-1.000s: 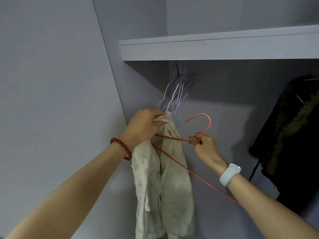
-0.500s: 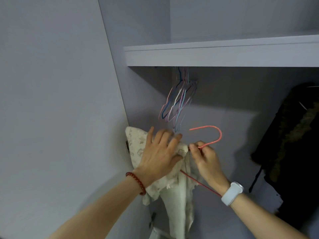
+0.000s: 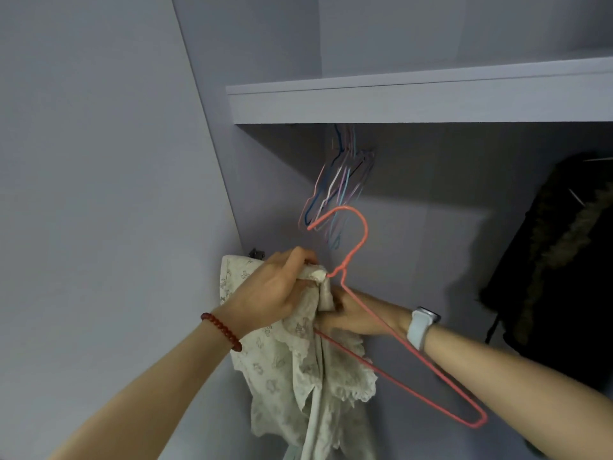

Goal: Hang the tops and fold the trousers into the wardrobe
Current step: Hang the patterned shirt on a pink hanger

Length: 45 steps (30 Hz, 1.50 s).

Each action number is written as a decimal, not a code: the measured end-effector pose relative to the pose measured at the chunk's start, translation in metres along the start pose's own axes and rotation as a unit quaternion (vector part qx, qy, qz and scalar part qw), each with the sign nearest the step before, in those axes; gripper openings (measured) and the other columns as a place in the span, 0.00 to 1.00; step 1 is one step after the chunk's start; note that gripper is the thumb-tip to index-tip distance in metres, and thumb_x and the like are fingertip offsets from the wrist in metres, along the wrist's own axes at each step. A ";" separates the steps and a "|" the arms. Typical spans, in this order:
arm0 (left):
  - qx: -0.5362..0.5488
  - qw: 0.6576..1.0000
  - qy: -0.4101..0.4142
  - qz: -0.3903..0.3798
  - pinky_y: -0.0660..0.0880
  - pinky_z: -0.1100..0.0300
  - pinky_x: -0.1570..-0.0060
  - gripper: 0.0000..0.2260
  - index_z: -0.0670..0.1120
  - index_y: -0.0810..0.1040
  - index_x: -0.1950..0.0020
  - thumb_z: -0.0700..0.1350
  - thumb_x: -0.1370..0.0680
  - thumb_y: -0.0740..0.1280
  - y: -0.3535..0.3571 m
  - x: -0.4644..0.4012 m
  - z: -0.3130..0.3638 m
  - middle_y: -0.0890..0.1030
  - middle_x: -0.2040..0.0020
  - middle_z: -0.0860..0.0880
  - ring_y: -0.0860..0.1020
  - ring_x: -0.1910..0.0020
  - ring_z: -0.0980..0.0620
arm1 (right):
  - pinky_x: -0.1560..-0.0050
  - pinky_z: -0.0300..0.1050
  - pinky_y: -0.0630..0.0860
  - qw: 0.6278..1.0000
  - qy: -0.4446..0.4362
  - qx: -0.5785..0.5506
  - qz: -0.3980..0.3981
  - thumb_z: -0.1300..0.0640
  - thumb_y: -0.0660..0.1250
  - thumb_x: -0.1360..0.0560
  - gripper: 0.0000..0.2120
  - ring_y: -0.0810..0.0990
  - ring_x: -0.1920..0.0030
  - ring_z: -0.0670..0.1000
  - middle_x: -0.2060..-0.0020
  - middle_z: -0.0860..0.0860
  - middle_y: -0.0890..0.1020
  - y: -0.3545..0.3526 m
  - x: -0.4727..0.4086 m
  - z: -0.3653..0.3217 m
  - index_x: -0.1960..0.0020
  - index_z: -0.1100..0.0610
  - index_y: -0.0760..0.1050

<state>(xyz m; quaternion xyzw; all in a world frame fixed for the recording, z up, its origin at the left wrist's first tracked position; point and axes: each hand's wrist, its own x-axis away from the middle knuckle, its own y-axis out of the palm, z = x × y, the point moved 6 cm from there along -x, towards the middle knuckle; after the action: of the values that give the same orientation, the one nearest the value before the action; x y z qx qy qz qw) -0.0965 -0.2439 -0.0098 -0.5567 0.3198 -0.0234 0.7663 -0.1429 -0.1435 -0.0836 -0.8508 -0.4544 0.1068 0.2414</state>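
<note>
Cream top [image 3: 298, 356] now bunches at the red hanger [image 3: 360, 247] neck; left hand [image 3: 272, 293] grips its collar, right hand [image 3: 356, 315] has dropped below, holding fabric, so threading continues.

The right hand's [image 3: 356, 315] fingers are hidden behind the cream top [image 3: 298, 366]; the dark coat [image 3: 557, 277] is cut off by the right edge.

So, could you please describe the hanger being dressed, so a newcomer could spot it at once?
Start at the wardrobe shelf; beneath it hangs a bunch of empty wire hangers. Just below those, the coral wire hanger is gripped along with a cream printed top. It alone is off the rail and carries fabric.
</note>
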 end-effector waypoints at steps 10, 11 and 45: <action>-0.128 0.989 0.012 0.069 0.67 0.63 0.78 0.08 0.50 0.70 0.51 0.52 0.22 0.56 -0.019 0.031 -0.015 0.77 0.70 0.51 0.75 0.74 0.50 | 0.53 0.49 0.71 0.895 0.161 0.322 0.265 0.59 0.65 0.29 0.15 0.75 0.45 0.61 0.45 0.56 0.72 -0.086 0.016 0.042 0.42 0.55 0.68; -0.146 0.986 -0.003 0.084 0.66 0.64 0.79 0.09 0.51 0.71 0.52 0.53 0.22 0.55 -0.023 0.034 -0.019 0.76 0.72 0.52 0.74 0.76 0.51 | 0.50 0.50 0.72 0.894 0.175 0.319 0.263 0.58 0.64 0.27 0.17 0.74 0.44 0.60 0.43 0.56 0.71 -0.092 0.020 0.047 0.39 0.56 0.67; 0.132 0.938 -0.251 0.197 0.76 0.55 0.53 0.09 0.46 0.79 0.45 0.46 0.22 0.65 -0.033 0.016 -0.039 0.82 0.56 0.51 0.80 0.56 0.50 | 0.35 0.53 0.62 0.849 -0.055 0.402 0.337 0.49 0.56 0.25 0.24 0.68 0.37 0.55 0.38 0.55 0.73 -0.116 0.048 -0.020 0.31 0.58 0.68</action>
<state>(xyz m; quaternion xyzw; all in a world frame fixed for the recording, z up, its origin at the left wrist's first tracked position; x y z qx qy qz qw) -0.0936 -0.2951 0.0042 -0.3643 0.2143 0.2268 0.8774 -0.1911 -0.0555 -0.0057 -0.7730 -0.0692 0.4013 0.4865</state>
